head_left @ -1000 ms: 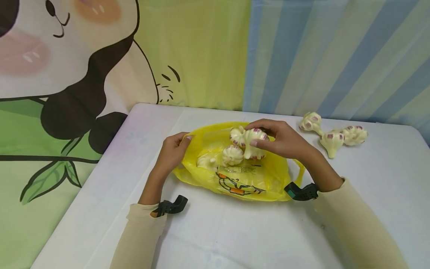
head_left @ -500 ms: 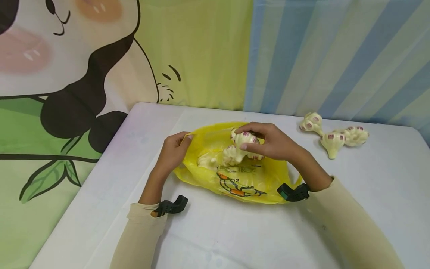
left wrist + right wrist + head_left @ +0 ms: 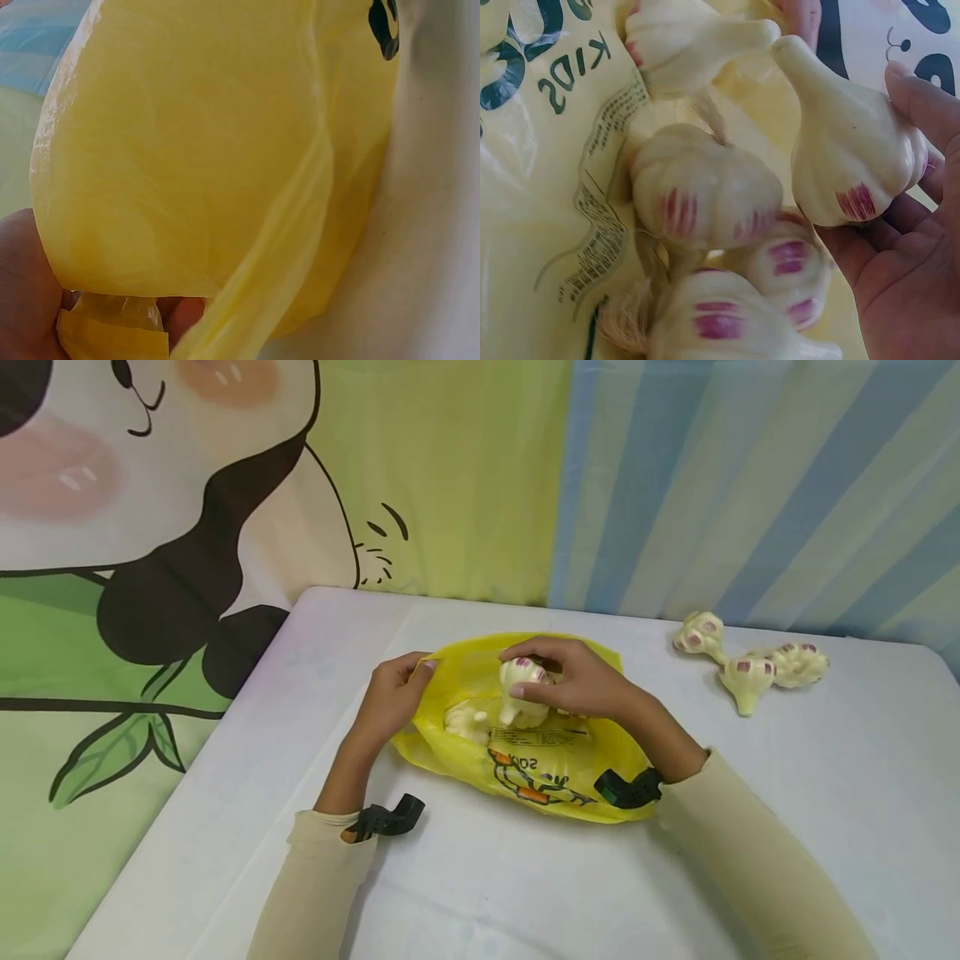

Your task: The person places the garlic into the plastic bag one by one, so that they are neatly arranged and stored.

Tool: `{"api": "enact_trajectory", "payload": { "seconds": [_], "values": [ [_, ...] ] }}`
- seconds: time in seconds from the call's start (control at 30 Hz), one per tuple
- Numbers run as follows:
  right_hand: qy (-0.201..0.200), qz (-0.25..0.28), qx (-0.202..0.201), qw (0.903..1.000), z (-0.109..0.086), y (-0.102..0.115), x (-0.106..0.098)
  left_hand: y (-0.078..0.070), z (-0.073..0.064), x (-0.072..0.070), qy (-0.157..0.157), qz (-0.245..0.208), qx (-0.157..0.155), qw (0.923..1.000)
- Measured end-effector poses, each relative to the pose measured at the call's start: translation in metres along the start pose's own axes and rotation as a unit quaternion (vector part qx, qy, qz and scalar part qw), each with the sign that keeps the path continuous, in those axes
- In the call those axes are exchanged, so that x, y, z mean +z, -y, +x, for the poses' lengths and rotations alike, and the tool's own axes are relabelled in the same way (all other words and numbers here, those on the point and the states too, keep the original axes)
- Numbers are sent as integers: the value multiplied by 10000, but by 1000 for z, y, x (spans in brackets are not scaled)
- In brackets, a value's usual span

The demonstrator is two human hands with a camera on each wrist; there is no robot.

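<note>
A yellow plastic bag [image 3: 457, 760] lies on the table with its mouth spread, cartoon print on its near side. My left hand [image 3: 392, 700] pinches the bag's left edge; in the left wrist view the yellow film [image 3: 187, 165] fills most of the frame. My right hand [image 3: 577, 681] grips a garlic bulb [image 3: 522, 675] by thumb and fingers over the bag's opening. In the right wrist view that held bulb [image 3: 855, 142], cream with a purple patch, points its stem up and left. Several more garlic bulbs [image 3: 705, 184] lie below it in the bag.
At the back right of the white table [image 3: 450, 893] lie 3 garlic bulbs: one farther back [image 3: 700, 633], one stem toward me [image 3: 747, 681], one beside it [image 3: 801, 665]. A striped curtain [image 3: 750, 485] and a panda-print cloth [image 3: 187, 527] stand behind and left.
My right hand has moved left and slightly down, now holding a single bulb out over the bag's middle. The left hand keeps its pinch on the edge. The bag's near side has sagged toward me.
</note>
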State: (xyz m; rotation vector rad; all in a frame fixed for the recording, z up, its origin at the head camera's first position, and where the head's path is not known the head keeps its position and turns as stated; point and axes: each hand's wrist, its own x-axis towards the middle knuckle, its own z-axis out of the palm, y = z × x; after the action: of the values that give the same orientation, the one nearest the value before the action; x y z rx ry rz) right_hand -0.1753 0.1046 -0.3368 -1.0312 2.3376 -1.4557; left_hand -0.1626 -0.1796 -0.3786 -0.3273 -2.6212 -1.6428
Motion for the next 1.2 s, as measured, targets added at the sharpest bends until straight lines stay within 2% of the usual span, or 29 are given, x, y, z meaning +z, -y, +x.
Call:
{"api": "enact_trajectory", "payload": {
  "seconds": [0.37,0.67,0.9,1.2],
  "values": [
    [-46,-91,46,9999,2,-7,10,1,0,0,30,52,13,10000],
    [-90,164,134,9997,-3,-10,13,1,0,0,24,62,-114,9999],
    [-192,502,162,9984,-6,-10,14,1,-1,0,4,30,-35,10000],
    [-443,660,153,9967,-16,-6,11,-3,-1,0,-16,56,-4,10000]
  ]
}}
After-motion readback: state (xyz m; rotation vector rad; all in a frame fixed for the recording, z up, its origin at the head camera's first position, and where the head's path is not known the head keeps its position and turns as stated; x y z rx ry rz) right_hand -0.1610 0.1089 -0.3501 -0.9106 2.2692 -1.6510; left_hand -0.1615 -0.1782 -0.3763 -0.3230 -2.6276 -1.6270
